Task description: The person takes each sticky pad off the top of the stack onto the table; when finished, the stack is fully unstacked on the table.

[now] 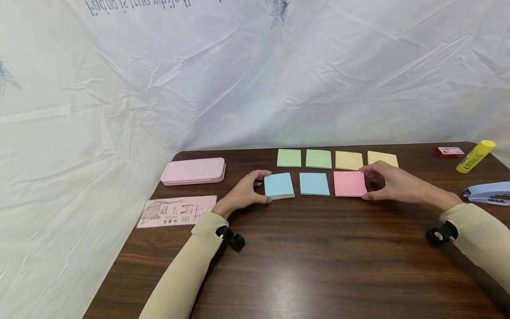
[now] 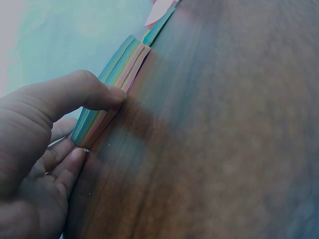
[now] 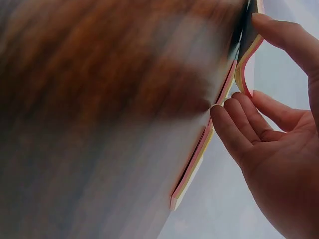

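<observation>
So on the dark wood table (image 1: 303,266) there's a front row of three sticky-note pads, and each hand sits at one end of it. The left hand (image 1: 247,192) pinches the left edge of the blue pad (image 1: 279,185), thumb on the near side, fingers curled round the far corner. The right hand (image 1: 388,181) grips the right edge of the pink pad (image 1: 349,183) the same way. The middle blue pad (image 1: 314,184) lies untouched between them, about equally near both hands, toward the table's far edge.
</observation>
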